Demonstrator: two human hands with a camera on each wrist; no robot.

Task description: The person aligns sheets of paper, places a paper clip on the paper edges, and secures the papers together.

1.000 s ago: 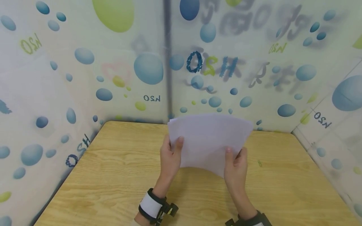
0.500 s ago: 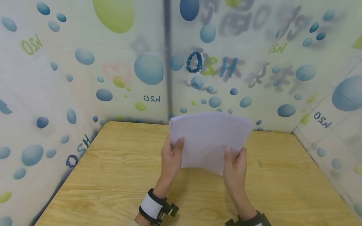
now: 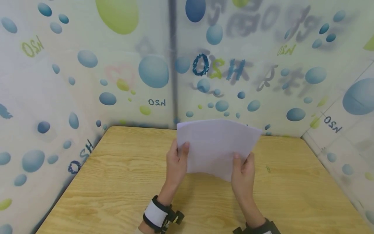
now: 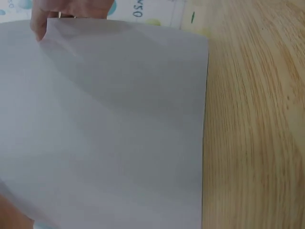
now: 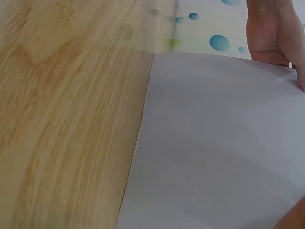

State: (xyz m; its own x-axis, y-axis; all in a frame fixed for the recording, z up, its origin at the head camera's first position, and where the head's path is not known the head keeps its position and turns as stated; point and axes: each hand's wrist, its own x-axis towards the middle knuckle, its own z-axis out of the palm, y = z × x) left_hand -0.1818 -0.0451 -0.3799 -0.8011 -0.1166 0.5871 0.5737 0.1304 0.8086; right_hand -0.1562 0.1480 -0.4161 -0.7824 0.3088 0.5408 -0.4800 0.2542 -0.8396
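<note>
White sheets of paper (image 3: pixel 217 146) are held up, tilted, over the table in the head view, their top edge bowed. My left hand (image 3: pixel 176 164) grips the left edge, thumb on the near face and fingers behind. On the right edge my right hand (image 3: pixel 243 174) pinches the paper the same way. The left wrist view shows the paper's blank face (image 4: pixel 128 114) with the right hand (image 4: pixel 71 8) at the far edge. From the right wrist, the left hand (image 5: pixel 274 33) appears beyond the paper (image 5: pixel 214 133). How many sheets there are, I cannot tell.
A small greenish paper clip (image 3: pixel 268 169) lies on the wood-grain table (image 3: pixel 122 172), right of the hands. Behind and at both sides hang pale curtains (image 3: pixel 128 81) with blue and green spots. Each wrist wears a strap (image 3: pixel 157 213) with a small device.
The hands have hardly moved. At the top left corner, paper edges that stood slightly apart now lie together. The top edge has dipped a little and its curve has changed.
</note>
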